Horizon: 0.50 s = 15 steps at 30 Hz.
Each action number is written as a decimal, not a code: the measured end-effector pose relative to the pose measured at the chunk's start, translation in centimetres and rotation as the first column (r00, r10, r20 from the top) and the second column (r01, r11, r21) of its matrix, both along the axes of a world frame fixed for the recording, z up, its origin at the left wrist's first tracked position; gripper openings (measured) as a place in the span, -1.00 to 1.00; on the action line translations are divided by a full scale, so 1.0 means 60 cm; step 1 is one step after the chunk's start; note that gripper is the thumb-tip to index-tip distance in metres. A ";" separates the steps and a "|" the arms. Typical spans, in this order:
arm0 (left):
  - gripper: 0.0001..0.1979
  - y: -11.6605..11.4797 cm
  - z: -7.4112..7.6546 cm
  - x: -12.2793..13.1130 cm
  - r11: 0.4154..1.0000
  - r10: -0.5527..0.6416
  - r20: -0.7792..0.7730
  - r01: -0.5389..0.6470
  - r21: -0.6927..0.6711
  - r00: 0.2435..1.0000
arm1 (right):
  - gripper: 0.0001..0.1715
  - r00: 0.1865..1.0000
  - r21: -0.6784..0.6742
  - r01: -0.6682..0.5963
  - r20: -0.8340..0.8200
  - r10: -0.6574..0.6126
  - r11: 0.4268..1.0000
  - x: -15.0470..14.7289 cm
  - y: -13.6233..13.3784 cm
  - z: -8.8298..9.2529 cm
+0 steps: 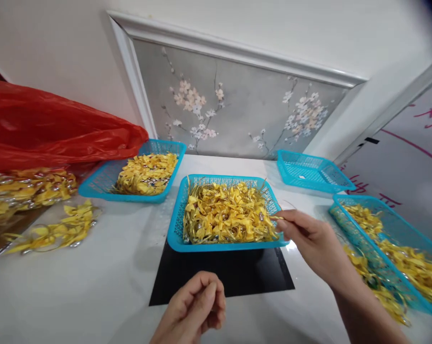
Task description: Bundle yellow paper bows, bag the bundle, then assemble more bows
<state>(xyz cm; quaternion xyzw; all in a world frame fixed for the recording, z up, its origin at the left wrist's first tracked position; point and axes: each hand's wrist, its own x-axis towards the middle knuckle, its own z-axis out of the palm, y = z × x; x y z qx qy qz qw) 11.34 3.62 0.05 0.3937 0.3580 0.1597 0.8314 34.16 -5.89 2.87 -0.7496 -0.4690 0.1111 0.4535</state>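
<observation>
A blue plastic basket (230, 247) stands in the middle, heaped with yellow ribbon bows (223, 210) that have gold ties and small silvery beads or bells among them. At its right rim, my right hand (305, 239) pinches the end of a thin gold tie (275, 218) between thumb and fingers. Whether that tie is attached to a bow in the heap, I cannot tell. My left hand (198, 306) is held in front of the basket, apart from it. Its fingers are curled in with the thumb pressed on the index finger, and nothing shows in them.
Under the basket's front lies a black mat (237, 277) on the white table (94, 291). Blue baskets of bows stand back left (155, 197) and right (384, 239); another blue basket (309, 174) is behind. Loose bows (65, 224) and a red plastic bag (58, 124) lie left.
</observation>
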 end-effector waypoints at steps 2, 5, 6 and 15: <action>-0.73 -0.006 0.006 0.001 0.998 0.039 0.013 -0.040 0.050 0.999 | -0.74 0.898 0.065 -0.077 -0.429 0.098 0.995 -0.040 -0.007 0.001; -0.79 -0.013 0.014 -0.003 0.981 0.096 0.055 -0.104 0.162 0.994 | -0.68 0.444 0.164 -0.154 -0.869 0.217 0.974 -0.108 -0.009 -0.003; -0.79 -0.015 0.016 -0.005 0.975 0.109 0.069 -0.120 0.189 0.992 | -0.66 0.292 0.173 -0.159 -0.932 0.213 0.972 -0.129 -0.009 -0.004; -0.79 -0.021 0.002 -0.028 0.979 0.044 0.084 -0.060 0.196 0.996 | -0.61 -0.218 0.241 -0.148 -0.954 0.206 0.959 -0.191 -0.009 -0.027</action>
